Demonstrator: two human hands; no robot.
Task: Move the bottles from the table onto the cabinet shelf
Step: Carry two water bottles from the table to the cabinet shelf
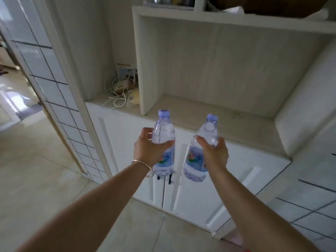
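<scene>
Both bottles, the left bottle point(163, 135) and right bottle point(197, 159), are looking like clear glossy plastic; the cabinet shelf point(209, 113) is showing matt pale woodgrain; the floor point(36, 170) tiles are gleaming smoothly.

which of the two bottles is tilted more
The right-hand bottle, held by the right hand, leans its cap to the right. The left-hand bottle, in the left hand, stands nearly upright.

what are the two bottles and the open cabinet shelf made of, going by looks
Both water bottles, left and right: clear thin plastic, glossy, since you see through them; pale purple caps look opaque plastic. Cabinet shelf: light wood-grain board, matte, probably laminate; faint streaks suggest this, though real wood can't be ruled out.
</scene>
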